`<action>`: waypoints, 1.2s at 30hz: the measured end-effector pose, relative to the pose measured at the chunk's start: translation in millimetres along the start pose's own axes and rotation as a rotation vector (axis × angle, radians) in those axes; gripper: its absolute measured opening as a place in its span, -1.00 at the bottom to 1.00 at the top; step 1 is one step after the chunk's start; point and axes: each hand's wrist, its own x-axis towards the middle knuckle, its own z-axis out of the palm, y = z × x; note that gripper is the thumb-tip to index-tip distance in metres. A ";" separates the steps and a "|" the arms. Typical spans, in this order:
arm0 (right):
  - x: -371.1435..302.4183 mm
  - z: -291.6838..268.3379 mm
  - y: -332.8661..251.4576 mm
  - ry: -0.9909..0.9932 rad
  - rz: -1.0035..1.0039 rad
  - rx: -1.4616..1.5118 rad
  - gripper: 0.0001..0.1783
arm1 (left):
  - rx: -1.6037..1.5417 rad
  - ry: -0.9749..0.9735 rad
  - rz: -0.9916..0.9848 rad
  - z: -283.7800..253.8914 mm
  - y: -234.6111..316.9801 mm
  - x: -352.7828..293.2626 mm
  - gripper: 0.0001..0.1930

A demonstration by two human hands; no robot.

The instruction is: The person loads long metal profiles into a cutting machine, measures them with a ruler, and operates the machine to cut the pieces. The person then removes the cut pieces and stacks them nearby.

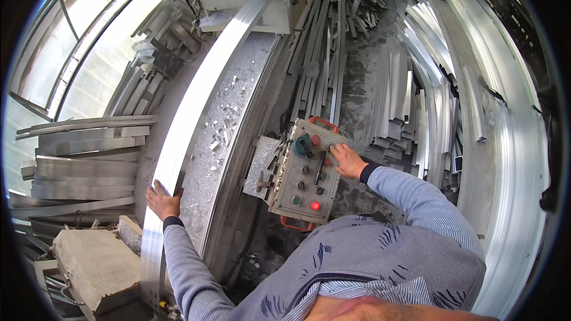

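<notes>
From above, the person's left hand [162, 200] sits at lower left of the frame, fingers curled over the edge of a long pale aluminium profile [196, 101] that runs up toward the top centre along a grey machine bed strewn with metal chips [229, 125]. The hand grasps that bar. The right hand [348, 160], just right of centre, lies flat on the upper right corner of a grey metal control box with coloured buttons and orange handles [303, 172]; its fingers are spread on the panel, grasping nothing. One red lamp glows low on the box.

As I judge it, the bar is laid on the bed and steadied, with the controls under the fingers; the chips suggest cutting has gone on here, though the blade itself is hidden.

Around them, stacked aluminium lengths [89, 160] fill the left, more bundles [416, 113] crowd the right, and a concrete block [98, 267] sits at lower left. Nothing blocks either hand.
</notes>
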 end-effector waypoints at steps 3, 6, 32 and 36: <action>-0.4 -0.7 -2.7 0.011 0.018 -0.007 -0.03 | 0.002 0.003 0.005 -1.1 1.1 -0.3 0.17; -0.1 0.1 -3.1 -0.126 0.145 0.067 -0.02 | -0.004 -0.015 0.003 -1.5 1.0 0.3 0.17; -0.3 -0.7 -3.6 -0.103 0.124 0.036 0.02 | 0.004 -0.009 0.014 4.6 -1.9 0.8 0.17; -1.1 2.1 -3.2 -0.094 0.126 0.046 0.02 | 0.008 -0.015 0.005 4.3 -1.5 1.2 0.17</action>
